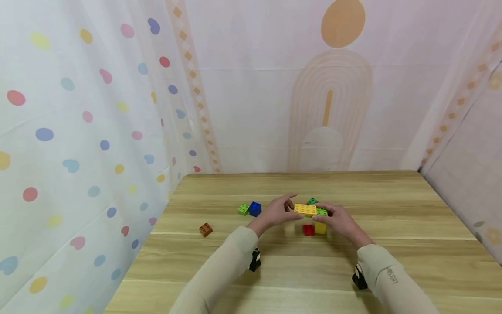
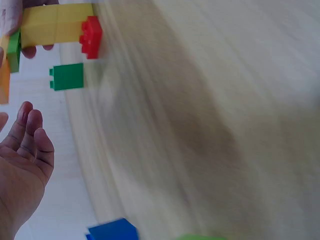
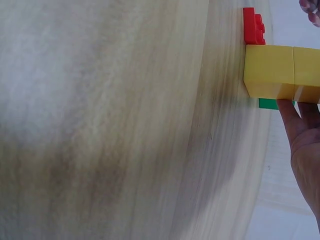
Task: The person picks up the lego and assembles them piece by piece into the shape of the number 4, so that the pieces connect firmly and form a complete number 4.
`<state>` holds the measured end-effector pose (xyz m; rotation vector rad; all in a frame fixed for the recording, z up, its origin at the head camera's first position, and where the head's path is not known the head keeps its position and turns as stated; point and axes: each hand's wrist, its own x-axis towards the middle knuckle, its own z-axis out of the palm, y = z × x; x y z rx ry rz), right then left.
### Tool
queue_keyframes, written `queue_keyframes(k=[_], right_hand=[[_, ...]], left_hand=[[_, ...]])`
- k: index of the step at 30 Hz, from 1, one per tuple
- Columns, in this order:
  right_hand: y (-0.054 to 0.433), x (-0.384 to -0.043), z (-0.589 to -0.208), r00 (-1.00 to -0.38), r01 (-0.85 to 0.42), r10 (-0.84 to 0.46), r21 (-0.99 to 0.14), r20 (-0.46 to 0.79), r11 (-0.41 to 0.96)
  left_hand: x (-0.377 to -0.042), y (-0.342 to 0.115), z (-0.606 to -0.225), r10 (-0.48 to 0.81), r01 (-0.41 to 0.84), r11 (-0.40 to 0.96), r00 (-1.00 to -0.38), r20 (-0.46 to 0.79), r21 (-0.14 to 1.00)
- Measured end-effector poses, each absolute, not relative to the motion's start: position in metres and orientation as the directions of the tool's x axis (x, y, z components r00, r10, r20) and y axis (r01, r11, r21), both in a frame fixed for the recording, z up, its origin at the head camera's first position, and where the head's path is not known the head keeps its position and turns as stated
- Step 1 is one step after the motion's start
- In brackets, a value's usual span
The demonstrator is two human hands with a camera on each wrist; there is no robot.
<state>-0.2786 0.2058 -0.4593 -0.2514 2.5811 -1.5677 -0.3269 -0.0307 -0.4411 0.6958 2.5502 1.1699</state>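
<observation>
A tower of yellow toy building bricks (image 1: 320, 227) stands on the table, with a light green brick (image 1: 322, 212) on top. A long orange-yellow brick (image 1: 305, 209) sits above the green one and juts out to the left. My right hand (image 1: 340, 221) pinches the tower near its top, thumb in front and fingers behind. Beside the brick's jutting end, my left hand (image 1: 279, 211) is held with fingers spread and loosely bent; the left wrist view shows a gap between its fingers and the brick. A red brick (image 2: 92, 37) lies by the tower's base, and a dark green brick (image 2: 69, 76) is behind.
Left of my left hand lie a blue brick (image 1: 255, 209) and a small light green brick (image 1: 243, 209). An orange-brown brick (image 1: 205, 229) is farther left on the wooden table (image 1: 298, 279). Patterned curtains (image 1: 251, 109) hang behind and beside the table.
</observation>
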Motion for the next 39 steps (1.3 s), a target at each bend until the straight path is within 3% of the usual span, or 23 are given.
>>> queue_keyframes(k=[6,10,19,29,39], right_hand=[[0.206,-0.278,-0.458,-0.983,-0.064,-0.180,-0.893,-0.020,0.445],[0.207,-0.276,-0.459,-0.987,-0.068,-0.158,-0.878,-0.008,0.474],[0.204,-0.273,-0.462,-0.999,-0.048,-0.012,-0.874,0.048,0.484],[0.178,-0.267,-0.469,-0.940,-0.049,0.269,-0.863,0.210,0.503],[0.170,-0.263,-0.468,-0.903,-0.062,0.332,-0.847,0.273,0.528]], left_hand=[[-0.318,-0.049,-0.453,0.431,0.221,0.527,-0.902,-0.034,0.820],[-0.311,-0.055,-0.465,0.415,0.223,0.505,-0.910,-0.008,0.834],[-0.286,-0.040,-0.488,0.341,0.166,0.477,-0.940,-0.008,0.863],[-0.282,-0.015,-0.497,0.288,0.195,0.499,-0.956,0.051,0.844],[-0.278,0.007,-0.498,0.290,0.249,0.611,-0.954,0.080,0.752]])
